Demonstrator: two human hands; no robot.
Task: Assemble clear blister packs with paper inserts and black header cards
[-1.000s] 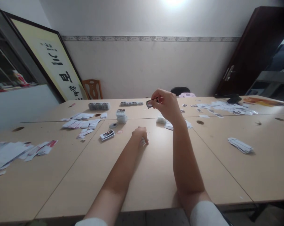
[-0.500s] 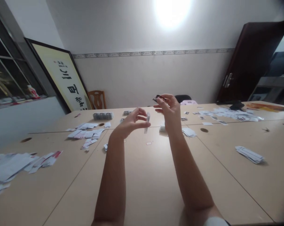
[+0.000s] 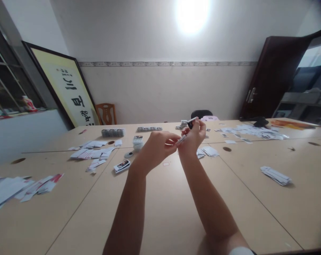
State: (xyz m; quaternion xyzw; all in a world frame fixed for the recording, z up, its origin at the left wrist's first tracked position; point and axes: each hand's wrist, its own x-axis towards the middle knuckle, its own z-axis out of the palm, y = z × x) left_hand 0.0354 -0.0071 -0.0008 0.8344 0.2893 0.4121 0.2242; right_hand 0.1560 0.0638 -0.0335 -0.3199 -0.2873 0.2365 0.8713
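Over the middle of the table (image 3: 171, 205), the left hand (image 3: 159, 147), pinching a white slip (image 3: 181, 139), has come beside the right hand (image 3: 193, 137), which grasps a card (image 3: 191, 123), bringing both pieces close.

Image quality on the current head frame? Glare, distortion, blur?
Head view: blown-out glare high on the wall; faint sheen on the table; door slants, probably wide-lens distortion; dark card in the right hand too small and soft to read; upper right corner darkened.
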